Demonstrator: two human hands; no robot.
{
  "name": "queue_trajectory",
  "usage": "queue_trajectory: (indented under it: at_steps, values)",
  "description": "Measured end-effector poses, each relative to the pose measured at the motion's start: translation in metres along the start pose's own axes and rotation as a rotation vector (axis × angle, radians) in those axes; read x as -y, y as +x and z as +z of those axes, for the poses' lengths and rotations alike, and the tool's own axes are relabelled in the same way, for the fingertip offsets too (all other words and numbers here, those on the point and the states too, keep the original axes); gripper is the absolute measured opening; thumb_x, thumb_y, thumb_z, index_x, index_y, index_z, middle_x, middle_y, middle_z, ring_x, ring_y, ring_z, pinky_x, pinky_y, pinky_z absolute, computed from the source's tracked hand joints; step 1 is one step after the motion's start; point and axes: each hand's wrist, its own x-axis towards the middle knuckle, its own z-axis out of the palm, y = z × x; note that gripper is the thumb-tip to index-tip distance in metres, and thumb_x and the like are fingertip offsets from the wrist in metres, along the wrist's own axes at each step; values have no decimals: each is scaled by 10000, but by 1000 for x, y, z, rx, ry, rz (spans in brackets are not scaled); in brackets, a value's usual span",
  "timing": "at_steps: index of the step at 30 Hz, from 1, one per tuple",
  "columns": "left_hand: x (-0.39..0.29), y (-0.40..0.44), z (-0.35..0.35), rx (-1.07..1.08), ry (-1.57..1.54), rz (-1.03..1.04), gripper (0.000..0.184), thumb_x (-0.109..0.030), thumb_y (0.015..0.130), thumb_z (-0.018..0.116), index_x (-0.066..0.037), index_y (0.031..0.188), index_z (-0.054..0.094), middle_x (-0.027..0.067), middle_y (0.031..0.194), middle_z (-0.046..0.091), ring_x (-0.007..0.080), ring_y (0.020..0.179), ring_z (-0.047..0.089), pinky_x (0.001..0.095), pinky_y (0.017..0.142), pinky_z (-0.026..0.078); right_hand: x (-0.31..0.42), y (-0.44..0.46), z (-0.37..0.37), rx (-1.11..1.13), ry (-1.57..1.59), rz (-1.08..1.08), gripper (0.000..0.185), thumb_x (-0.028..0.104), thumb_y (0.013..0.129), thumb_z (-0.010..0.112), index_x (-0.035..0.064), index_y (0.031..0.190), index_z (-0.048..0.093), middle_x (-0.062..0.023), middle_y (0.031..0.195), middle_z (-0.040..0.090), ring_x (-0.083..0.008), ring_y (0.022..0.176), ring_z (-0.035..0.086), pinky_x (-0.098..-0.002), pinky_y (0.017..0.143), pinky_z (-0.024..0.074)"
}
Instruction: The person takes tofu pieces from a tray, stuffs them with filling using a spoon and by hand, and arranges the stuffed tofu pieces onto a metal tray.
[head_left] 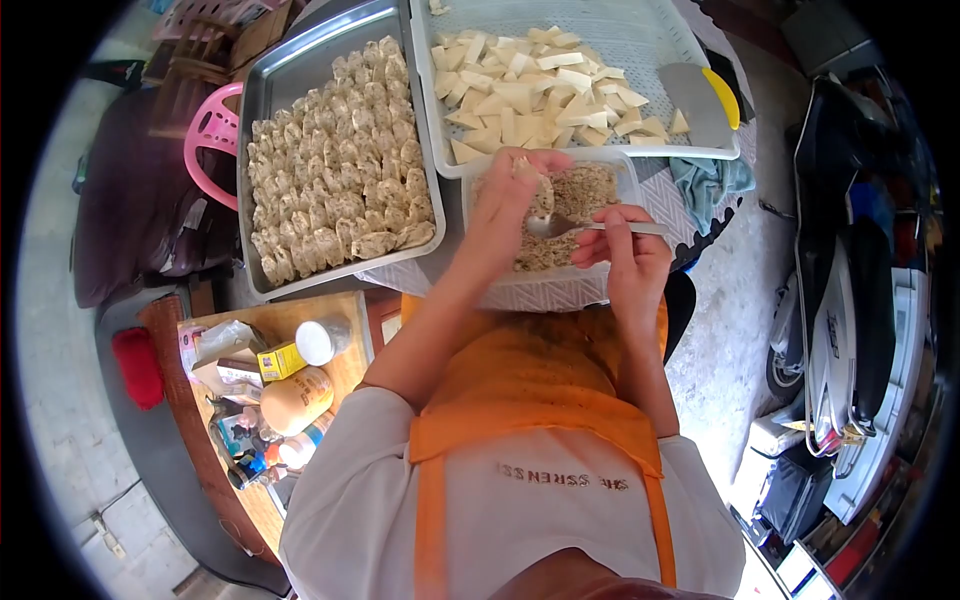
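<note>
A clear plastic container [625,180] holds a crumbly brown filling [585,185]. Over its left side my left hand [502,205] is closed round a pale piece [541,195] with filling on it. My right hand [633,250] grips the handle of a metal spoon [640,228], whose bowl touches the filling beside my left hand. Behind the container, a white tray [432,110] bears many cut pale pieces [540,90] and a scraper [700,105] with a yellow handle. To the left, a metal tray [262,285] is packed with rows of filled pieces [335,165].
A blue-green cloth [710,188] lies at the table's right edge. Below left, a wooden table [355,330] carries bottles, a white-lidded jar [316,343] and a yellow box [282,362]. A pink plastic handle-like object [213,133] adjoins the metal tray. A scooter [832,340] stands at right.
</note>
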Motion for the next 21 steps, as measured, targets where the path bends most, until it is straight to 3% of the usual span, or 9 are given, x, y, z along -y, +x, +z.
queue_trajectory:
  at_steps: [2,5,11,14,17,21]
  values:
    - [-11,-2,-1,121,110,8,151,-223,1005,407,-90,1073,429,134,1188,569,165,1025,552,297,910,430,5,1,-2,-28,98,34,179,131,979,484,-14,954,587,-110,716,645,-157,551,631,-254,521,522]
    - [-20,-7,10,95,-166,-53,205,-137,957,503,-67,1141,447,114,1185,561,152,1004,554,279,848,457,13,6,-9,-106,96,-10,207,157,987,471,-14,958,584,-121,722,647,-163,553,632,-261,519,526]
    - [-15,-6,-8,117,36,-224,329,-111,906,595,-46,1214,501,67,1129,539,107,833,562,230,703,475,17,7,-16,-126,43,-118,201,154,987,478,-15,964,582,-114,734,650,-157,561,635,-254,521,525]
    - [-14,-7,-2,38,100,-159,247,-150,937,562,-42,1157,539,41,978,553,89,682,524,217,614,444,13,7,-16,-117,13,-137,202,156,990,480,-16,964,581,-106,739,650,-145,571,636,-241,523,522]
    - [-10,-5,-11,146,-101,-329,193,-197,971,511,-36,1062,566,22,799,541,82,585,472,224,532,399,7,8,-15,-104,-32,-141,197,152,990,484,-19,965,578,-102,744,650,-132,581,636,-232,527,521]
    - [-7,-7,-10,113,-140,-333,225,-217,993,452,-24,968,565,22,720,509,100,577,469,231,495,399,-1,11,-12,-99,-76,-128,186,130,983,500,-34,956,584,-92,742,647,-121,588,635,-225,531,519]
